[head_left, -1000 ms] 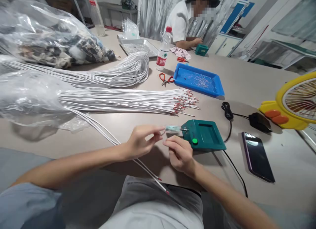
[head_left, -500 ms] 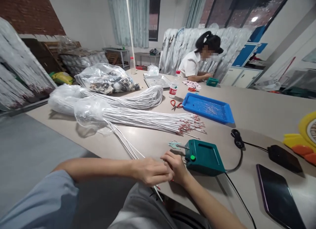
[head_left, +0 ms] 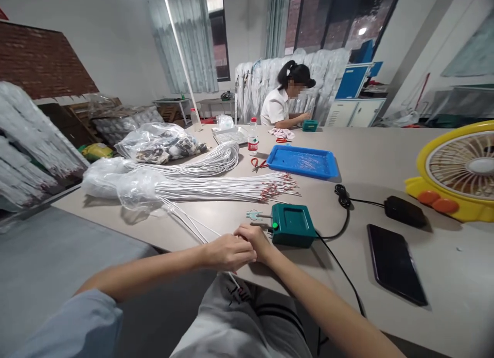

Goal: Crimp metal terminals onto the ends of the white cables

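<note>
My left hand [head_left: 227, 252] and my right hand [head_left: 254, 239] meet at the table's near edge, both with fingers curled together. They close on thin white wires [head_left: 189, 223] that run from a clear bag across the table to my lap. Just right of my hands stands a green box device [head_left: 292, 224] with a green button and a small probe sticking out on its left. A bundle of white wires with red tips [head_left: 231, 187] lies behind it.
A blue tray [head_left: 303, 161], red-handled scissors [head_left: 258, 163] and a water bottle [head_left: 252, 137] sit further back. A black phone [head_left: 394, 263], a black pedal with cord [head_left: 403, 211] and a yellow fan [head_left: 459, 170] are on the right. Another person [head_left: 283, 103] works at the far end.
My hands dropped from the device's probe to the table's near edge and came together on the wires. The head tilted up, so more of the room shows.
</note>
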Tool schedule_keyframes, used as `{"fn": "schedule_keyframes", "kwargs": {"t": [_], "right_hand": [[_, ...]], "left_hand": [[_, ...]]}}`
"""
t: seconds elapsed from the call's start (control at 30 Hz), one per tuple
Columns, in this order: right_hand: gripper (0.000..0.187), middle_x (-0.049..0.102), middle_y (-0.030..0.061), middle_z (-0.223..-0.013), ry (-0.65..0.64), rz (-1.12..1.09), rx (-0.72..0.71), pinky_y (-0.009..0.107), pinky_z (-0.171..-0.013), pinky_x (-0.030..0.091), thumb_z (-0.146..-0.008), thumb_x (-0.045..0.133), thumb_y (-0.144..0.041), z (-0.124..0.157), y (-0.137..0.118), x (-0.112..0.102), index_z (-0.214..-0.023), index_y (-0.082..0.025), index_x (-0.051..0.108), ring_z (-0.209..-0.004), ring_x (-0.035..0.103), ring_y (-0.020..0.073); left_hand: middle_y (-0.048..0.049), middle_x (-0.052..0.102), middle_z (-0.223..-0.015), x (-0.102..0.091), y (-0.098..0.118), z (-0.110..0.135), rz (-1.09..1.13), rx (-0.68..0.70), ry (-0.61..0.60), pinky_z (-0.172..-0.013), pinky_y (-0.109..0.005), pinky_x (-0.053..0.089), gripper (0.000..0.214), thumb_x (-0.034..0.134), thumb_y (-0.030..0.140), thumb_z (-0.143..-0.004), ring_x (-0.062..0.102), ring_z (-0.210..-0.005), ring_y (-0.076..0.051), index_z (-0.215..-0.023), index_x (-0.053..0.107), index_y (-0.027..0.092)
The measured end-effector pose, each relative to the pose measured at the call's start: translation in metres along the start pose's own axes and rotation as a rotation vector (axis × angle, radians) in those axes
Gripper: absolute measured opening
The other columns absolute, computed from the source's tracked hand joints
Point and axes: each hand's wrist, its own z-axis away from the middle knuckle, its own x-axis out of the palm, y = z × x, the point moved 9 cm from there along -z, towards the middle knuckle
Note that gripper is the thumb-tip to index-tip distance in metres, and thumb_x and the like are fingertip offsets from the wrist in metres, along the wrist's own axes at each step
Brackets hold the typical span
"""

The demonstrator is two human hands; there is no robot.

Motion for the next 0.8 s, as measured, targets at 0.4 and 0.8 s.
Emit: {"fn": "schedule_keyframes", "kwargs": {"t": [0.4, 0.8], "right_hand": [[0.023, 0.068, 0.0051, -0.08, 0.116, -0.084, 0.081, 0.026, -0.069, 0.046, -0.076, 0.048, -0.004, -0.005, 0.013, -0.001, -0.083, -0.015, 0.067, -0.073, 0.061, 0.0152], [0.024, 0.067, 0.0055, -0.078, 0.067, -0.111, 0.122, 0.026, -0.068, 0.045, -0.078, 0.047, -0.003, -0.008, 0.01, -0.005, -0.083, -0.015, 0.066, -0.072, 0.061, 0.0152]], "left_hand": [[-0.0079, 0.066, -0.097, 0.021, 0.044, -0.011, 0.309, -0.024, -0.049, -0.088, -0.032, 0.044, 0.013, 0.055, 0.021, -0.086, 0.058, -0.094, -0.016, -0.097, 0.062, 0.018], [-0.0116, 0.062, -0.09, -0.022, -0.213, 0.161, -0.311, -1.09, -0.328, -0.073, -0.03, 0.042, 0.021, 0.044, 0.011, -0.087, 0.053, -0.092, -0.021, -0.086, 0.065, 0.012]]}}
